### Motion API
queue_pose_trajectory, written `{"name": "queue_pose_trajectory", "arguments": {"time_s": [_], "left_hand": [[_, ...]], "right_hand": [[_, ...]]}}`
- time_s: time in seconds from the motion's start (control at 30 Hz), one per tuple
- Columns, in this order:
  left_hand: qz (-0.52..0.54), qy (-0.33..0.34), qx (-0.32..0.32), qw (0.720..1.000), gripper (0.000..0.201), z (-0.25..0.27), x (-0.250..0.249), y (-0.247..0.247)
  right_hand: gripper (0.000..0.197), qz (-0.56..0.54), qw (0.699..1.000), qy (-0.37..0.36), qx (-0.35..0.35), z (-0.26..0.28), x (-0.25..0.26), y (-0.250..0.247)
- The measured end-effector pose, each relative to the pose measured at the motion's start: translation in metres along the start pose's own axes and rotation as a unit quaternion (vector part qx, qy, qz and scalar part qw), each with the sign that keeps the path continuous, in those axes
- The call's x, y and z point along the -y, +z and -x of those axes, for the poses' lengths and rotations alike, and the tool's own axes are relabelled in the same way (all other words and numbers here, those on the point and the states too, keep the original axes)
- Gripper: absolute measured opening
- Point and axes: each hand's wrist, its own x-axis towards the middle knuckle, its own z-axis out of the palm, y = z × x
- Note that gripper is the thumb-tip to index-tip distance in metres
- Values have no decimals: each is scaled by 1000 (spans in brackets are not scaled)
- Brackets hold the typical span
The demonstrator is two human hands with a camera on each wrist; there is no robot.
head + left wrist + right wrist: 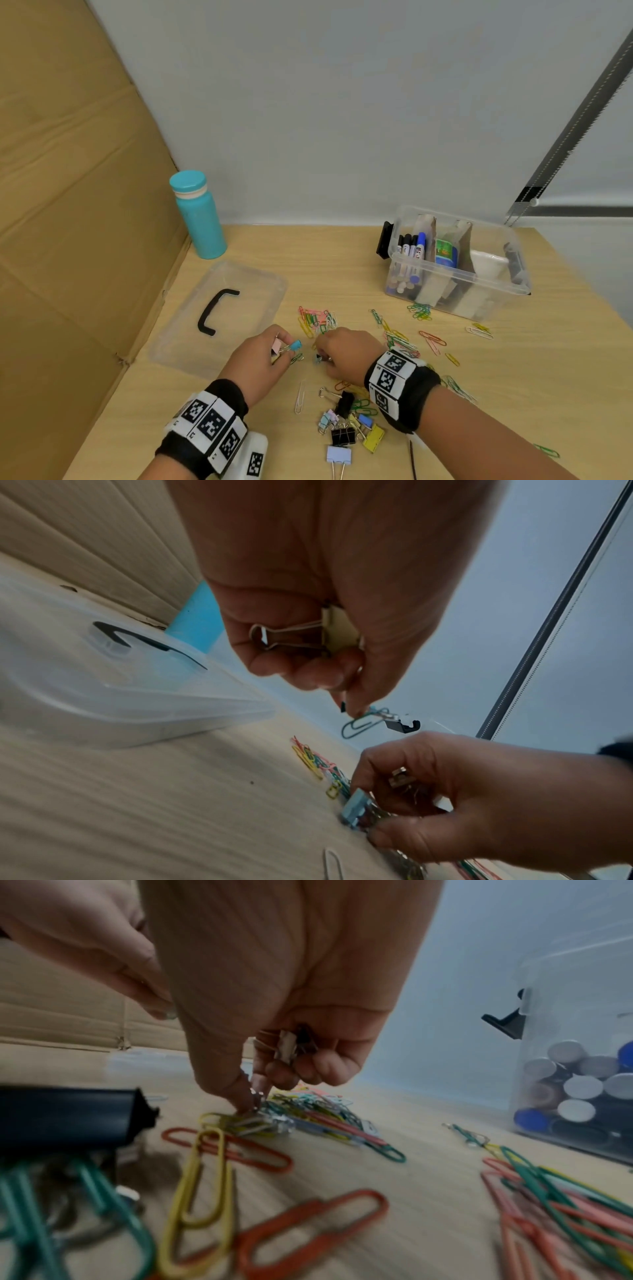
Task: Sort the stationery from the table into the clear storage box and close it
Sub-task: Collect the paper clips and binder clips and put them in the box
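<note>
- Cardboard (61, 205): stands along the table's left edge.
- Bottle (198, 214): teal, upright at the far left corner of the table (342, 253).
- Lid (219, 318): clear, lying flat on the table left of centre; its black handle (215, 313) runs from near-left to far-right.
- Left hand (260, 359): fingers curled, pinching several binder clips; a yellow clip (339, 630) sits in the palm with its wire loops pointing left in the wrist view, and a blue one (295, 344) juts out to the right.
- Right hand (346, 353): fingers curled round small binder clips (291, 1045), thumb and forefinger tips down on the table among the paper clips (317, 318).
- Paper clips: scattered flat from the centre to the right, long axes pointing every way.
- Loose binder clips (346, 428): a heap at the near edge, between the wrists.
- Box (455, 263): clear, open, at the far right, long axis running left to right; markers (411, 248) stand upright in its left compartment.
</note>
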Motion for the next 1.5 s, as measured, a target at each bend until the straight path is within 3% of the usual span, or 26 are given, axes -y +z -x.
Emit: {"name": "queue_pose_trajectory", "arguments": {"time_s": [0.13,0.2,0.23,0.3,0.33,0.43,0.47,0.5,0.57,0.63,0.7,0.8,0.9,0.97,1.2,1.33,1.4,1.5], "left_hand": [[-13,-4,-2,1000,9,-5,-4,-3],[-12,-5,-10,1000,8,-6,-4,-5],[-10,-5,-13,1000,8,-6,-4,-7],[-6,-2,-22,1000,9,-7,-5,-9],[-3,1,-24,1000,8,-7,-5,-10],[1,12,-29,1000,8,-9,-9,-11],[1,18,-29,999,7,-10,-12,-10],[0,25,-29,999,7,-11,-14,-9],[-6,38,-22,999,6,-12,-21,-6],[-17,44,-10,999,6,-13,-26,-3],[-34,48,-2,998,7,-13,-29,-2],[-50,56,4,997,8,-12,-34,1],[-39,66,2,997,9,-11,-39,3],[-19,75,-7,997,9,-12,-40,5],[68,69,-40,995,9,-14,-45,8],[61,69,-69,993,9,-14,-44,4],[43,62,-85,993,10,-14,-41,0],[27,38,-87,995,10,-13,-36,-4]], "right_hand": [[15,-78,996,15,-30,2,-2,-5],[4,-210,974,51,-64,9,-10,-8],[9,-288,952,74,-70,16,-15,-10],[14,-462,877,109,-71,33,-26,-12],[14,-561,816,119,-68,43,-29,-13],[14,-812,570,100,-80,67,-41,-9],[15,-846,519,86,-85,72,-44,-7],[18,-862,491,79,-96,75,-46,-4],[23,-868,474,91,-121,78,-46,-2],[27,-857,479,130,-137,78,-44,-1],[24,-838,507,147,-136,75,-39,-3],[29,-791,584,148,-104,68,-29,-4],[30,-711,686,146,-57,64,-13,-7],[28,-672,727,138,-34,61,-3,-10],[14,-676,733,67,-32,59,14,-19],[12,-647,757,70,-57,58,11,-17],[17,-577,810,78,-74,59,5,-14],[19,-367,919,124,-65,62,-6,-2]]}}
